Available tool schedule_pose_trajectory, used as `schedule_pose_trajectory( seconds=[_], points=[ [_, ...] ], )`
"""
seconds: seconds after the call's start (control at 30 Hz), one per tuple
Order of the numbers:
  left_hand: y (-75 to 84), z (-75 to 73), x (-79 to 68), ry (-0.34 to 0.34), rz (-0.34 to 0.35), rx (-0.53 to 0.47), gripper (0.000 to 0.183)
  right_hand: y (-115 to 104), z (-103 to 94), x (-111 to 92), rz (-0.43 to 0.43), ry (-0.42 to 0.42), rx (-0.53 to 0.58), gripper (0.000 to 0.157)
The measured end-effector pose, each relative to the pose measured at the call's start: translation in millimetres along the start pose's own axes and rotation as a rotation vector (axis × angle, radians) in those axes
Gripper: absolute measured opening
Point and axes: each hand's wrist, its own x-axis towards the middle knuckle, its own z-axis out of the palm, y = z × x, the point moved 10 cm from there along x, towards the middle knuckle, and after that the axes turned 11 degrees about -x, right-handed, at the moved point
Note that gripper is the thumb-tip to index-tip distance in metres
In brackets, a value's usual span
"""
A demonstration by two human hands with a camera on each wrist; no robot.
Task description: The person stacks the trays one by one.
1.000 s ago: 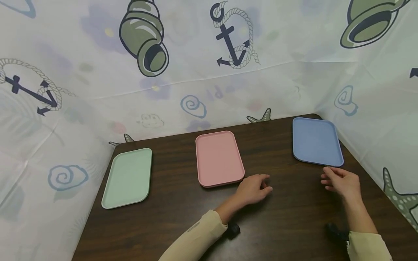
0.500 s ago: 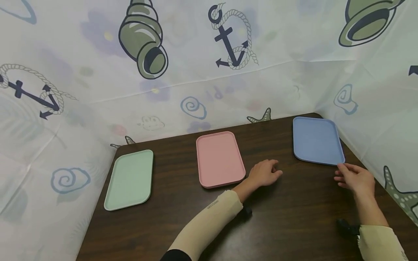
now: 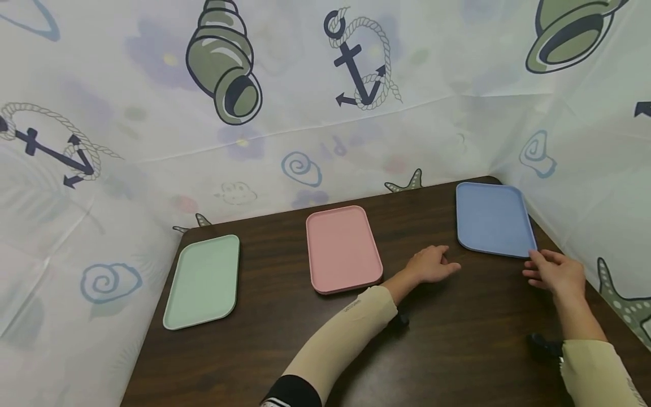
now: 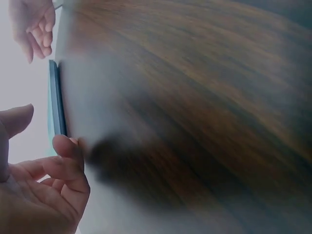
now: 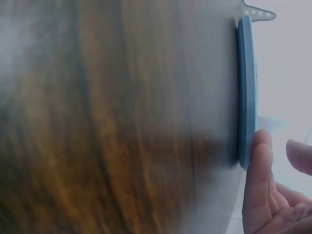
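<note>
A blue tray (image 3: 493, 219) lies flat at the far right of the table. My right hand (image 3: 563, 276) is at its near right corner. In the right wrist view the fingertips (image 5: 262, 151) overlap the end of the tray's rim (image 5: 247, 92), the thumb held apart; whether they touch it I cannot tell. My left hand (image 3: 431, 264) hovers low over the wood between the pink tray (image 3: 344, 247) and the blue one, holding nothing. Its fingers are loosely bent and the thumb stands off in the left wrist view. A light green tray (image 3: 203, 282) sits at the left.
All three trays lie on a dark wooden table (image 3: 274, 339). A white cloth (image 3: 305, 124) printed with shells and anchors stands along the table's back and sides. Small black devices (image 3: 544, 346) show under the tan sleeves (image 3: 341, 345).
My left hand has moved right and away from me, past the pink tray toward the blue one. The right hand has shifted right and slightly forward to the blue tray's corner. The trays stay put.
</note>
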Motion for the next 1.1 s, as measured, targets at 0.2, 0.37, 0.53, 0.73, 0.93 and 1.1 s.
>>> schedule_pose_trajectory(
  seconds=[0.2, 0.37, 0.53, 0.73, 0.93, 1.1],
  points=[
    [1.9, 10.8, 11.5, -0.037, -0.042, -0.068, 0.066, 1.7, -0.4, 4.7, -0.007, -0.034, -0.049, 0.081],
    [4.2, 16.3, 20.6, -0.024, -0.083, -0.096, 0.07, 5.7, 0.3, 9.4, -0.001, -0.06, -0.057, 0.081],
    [3.6, 23.8, 25.1, -0.02, -0.119, -0.123, 0.073, 13.7, 4.7, 14.4, 0.02, -0.092, -0.054, 0.082],
    [1.4, 18.8, 28.4, -0.017, -0.122, -0.179, 0.072, 12.4, 7.8, 22.5, 0.011, -0.091, -0.06, 0.081],
    [0.2, 18.4, 30.4, -0.059, -0.125, -0.222, 0.068, 13.3, 9.2, 28.3, 0.029, -0.096, -0.064, 0.077],
    [2.6, 17.7, 33.3, -0.077, -0.114, -0.242, 0.068, 13.2, 7.8, 31.5, 0.042, -0.081, -0.086, 0.075]
  ],
)
